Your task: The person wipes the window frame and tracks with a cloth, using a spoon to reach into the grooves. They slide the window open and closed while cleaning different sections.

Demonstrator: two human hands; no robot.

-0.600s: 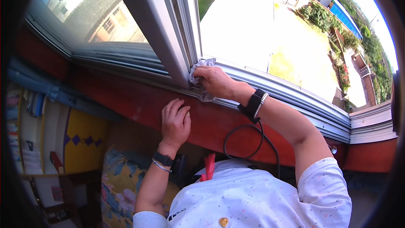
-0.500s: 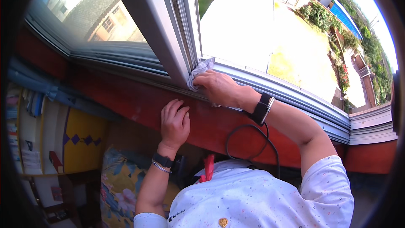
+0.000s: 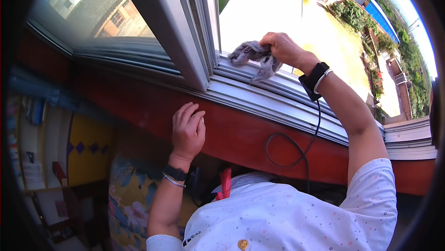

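Observation:
My right hand grips a crumpled grey cleaning cloth, its loose end hanging down. Hand and cloth are lifted over the metal window track, in the gap beside the sliding window's frame. On the red windowsill rests my left hand, empty, its fingers loosely bent and a little apart. A black band with a cable sits on my right wrist.
Behind the glass pane on the left, buildings show. Blue cloth, a bookshelf and a floral-patterned cover lie at lower left. Beyond the opening are a bright flat surface and greenery.
My right hand has lifted the cloth from the corner by the window frame, moving right and farther out over the track. The left hand stays nearly in place.

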